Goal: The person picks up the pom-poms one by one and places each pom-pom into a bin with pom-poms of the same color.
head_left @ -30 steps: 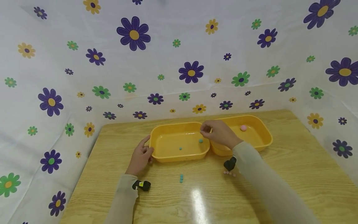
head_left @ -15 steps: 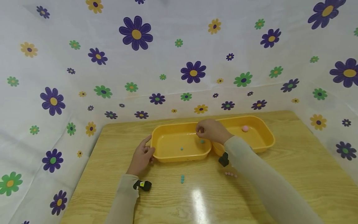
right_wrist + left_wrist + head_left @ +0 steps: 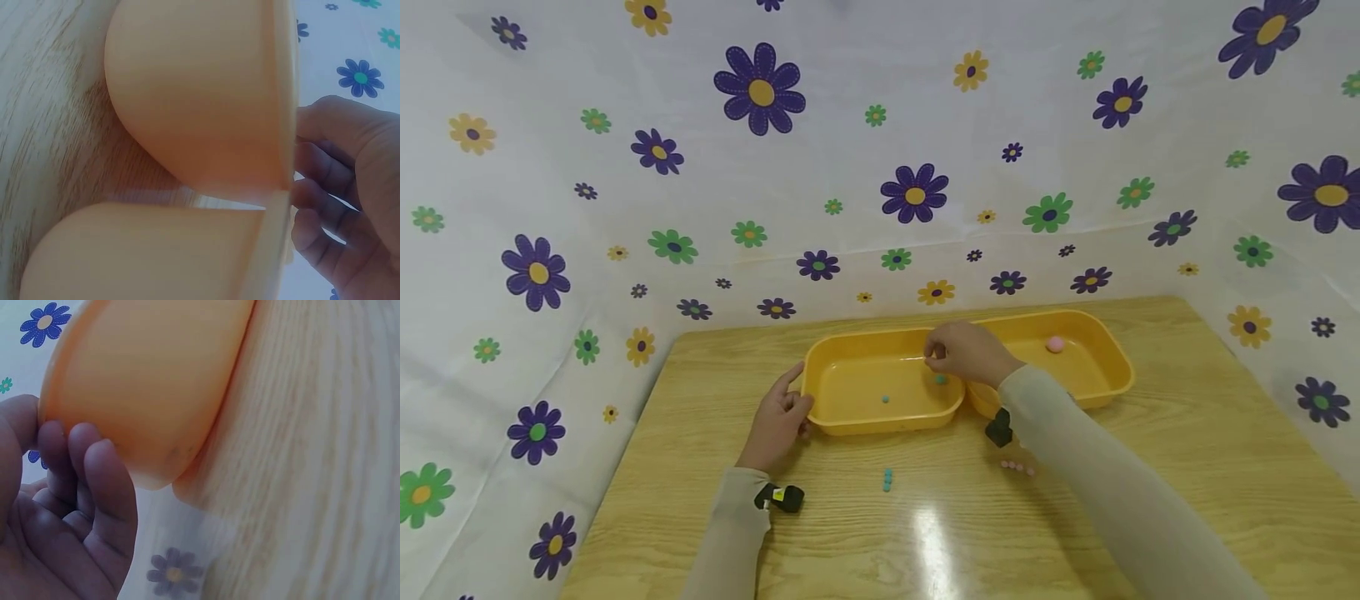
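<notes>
In the head view my left hand (image 3: 777,423) holds the left end of a yellow tray (image 3: 842,427), with the index finger along its side and the thumb at its rim. In the left wrist view the other fingers (image 3: 109,481) curl beside the tray's outer wall. My right hand (image 3: 966,354) is over the tray's right end, fingers bent down inside the rim. Its fingertips are hidden behind the rim in the right wrist view, so whether it pinches something cannot be seen. A teal ball (image 3: 941,380) lies just below it; a smaller teal ball (image 3: 885,399) lies mid-tray.
A second yellow tray (image 3: 1093,392) adjoins on the right, with a pink ball (image 3: 1056,344) inside. On the wooden table (image 3: 715,367) lie a short row of small teal pieces (image 3: 887,480) and a row of several small pink pieces (image 3: 1017,467). A flowered white cloth (image 3: 835,150) hangs behind.
My right hand has moved a little left, from the gap between the trays further over the left tray, and then stays there. The left hand keeps its place on the tray.
</notes>
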A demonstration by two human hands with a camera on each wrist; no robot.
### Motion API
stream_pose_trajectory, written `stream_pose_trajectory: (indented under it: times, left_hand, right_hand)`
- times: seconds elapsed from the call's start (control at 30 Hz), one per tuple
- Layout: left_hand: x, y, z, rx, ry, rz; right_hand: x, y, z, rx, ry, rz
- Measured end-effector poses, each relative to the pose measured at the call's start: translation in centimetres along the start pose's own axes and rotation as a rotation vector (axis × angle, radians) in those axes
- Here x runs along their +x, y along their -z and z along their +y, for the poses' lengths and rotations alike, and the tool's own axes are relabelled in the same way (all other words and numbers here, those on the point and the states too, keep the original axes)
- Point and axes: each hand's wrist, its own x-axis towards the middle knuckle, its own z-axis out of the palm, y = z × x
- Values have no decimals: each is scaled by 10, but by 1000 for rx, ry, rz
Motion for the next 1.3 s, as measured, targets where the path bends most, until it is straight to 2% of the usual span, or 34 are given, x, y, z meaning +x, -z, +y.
stream_pose_trajectory:
  times: [0.4, 0.6, 0.83, 1.03, 1.3]
  left_hand:
    - [0, 0, -1, 12, 0, 9]
    - [-2, -1, 2, 16, 3, 11]
    - [-1, -1, 2, 17, -8, 10]
    - [-2, 0, 3, 13, -7, 2]
    - [-2, 0, 4, 12, -4, 5]
  right_hand:
    - [-9, 3, 0, -10, 11, 17]
    - [-27, 8, -1, 62, 28, 103]
    - [-60, 8, -9, 128, 20, 202]
    - [-82, 3, -15, 108, 65, 290]
    - [-98, -4, -17, 75, 107, 357]
